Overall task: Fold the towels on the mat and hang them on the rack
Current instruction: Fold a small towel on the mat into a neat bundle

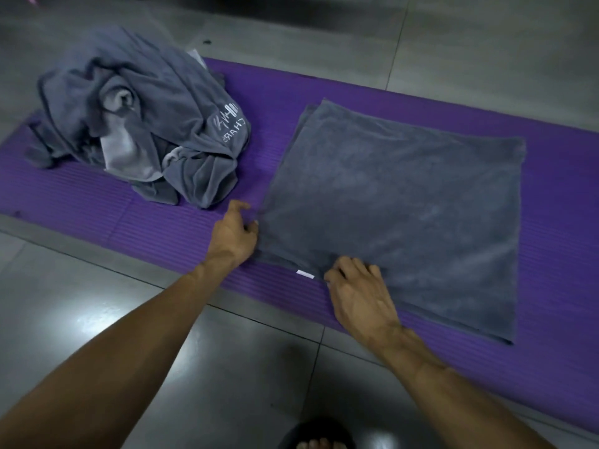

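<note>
Left hand [235, 236] pinches the near-left corner of the folded grey towel [405, 202] lying centre-right on the purple mat [557, 254]; right hand [358, 288] grips its near edge beside the white tag [305, 274]. Best to lift both points together, keep the layers aligned, and carry the edge squarely across (no dragging). Count: one flat towel, one crumpled pile [136, 115] at upper left, number within uncertain, one mat; no rack in view.

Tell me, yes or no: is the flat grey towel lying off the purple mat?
No, the flat grey towel lies wholly on the purple mat.
</note>
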`<state>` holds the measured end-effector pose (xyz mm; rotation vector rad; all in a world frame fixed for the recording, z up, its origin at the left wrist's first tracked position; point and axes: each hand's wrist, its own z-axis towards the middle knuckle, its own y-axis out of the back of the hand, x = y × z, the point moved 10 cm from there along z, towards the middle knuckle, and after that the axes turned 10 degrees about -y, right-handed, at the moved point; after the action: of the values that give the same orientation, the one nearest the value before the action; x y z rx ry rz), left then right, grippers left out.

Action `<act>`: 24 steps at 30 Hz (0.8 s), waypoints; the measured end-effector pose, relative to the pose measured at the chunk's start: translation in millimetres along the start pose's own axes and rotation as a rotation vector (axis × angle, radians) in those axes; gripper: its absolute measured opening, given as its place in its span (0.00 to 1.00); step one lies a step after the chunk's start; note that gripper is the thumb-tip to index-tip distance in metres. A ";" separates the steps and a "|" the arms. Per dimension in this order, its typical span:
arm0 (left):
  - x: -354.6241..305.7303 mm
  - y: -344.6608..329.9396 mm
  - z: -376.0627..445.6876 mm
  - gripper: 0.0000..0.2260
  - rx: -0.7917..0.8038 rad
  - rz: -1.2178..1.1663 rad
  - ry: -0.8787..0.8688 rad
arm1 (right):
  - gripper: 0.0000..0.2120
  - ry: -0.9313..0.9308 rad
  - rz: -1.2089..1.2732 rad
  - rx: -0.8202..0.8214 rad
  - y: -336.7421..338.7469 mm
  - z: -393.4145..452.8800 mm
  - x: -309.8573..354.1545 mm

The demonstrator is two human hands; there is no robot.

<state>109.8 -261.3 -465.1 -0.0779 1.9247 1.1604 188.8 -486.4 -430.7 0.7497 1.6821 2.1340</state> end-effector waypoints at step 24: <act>-150.3 -177.6 -75.7 0.35 0.364 0.739 -1.053 | 0.18 -0.631 -0.141 -0.045 76.7 -122.4 -213.7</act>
<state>235.4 -471.2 -468.7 1.2722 1.1405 0.9376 296.1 -720.8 -420.7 1.1074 1.2951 1.5964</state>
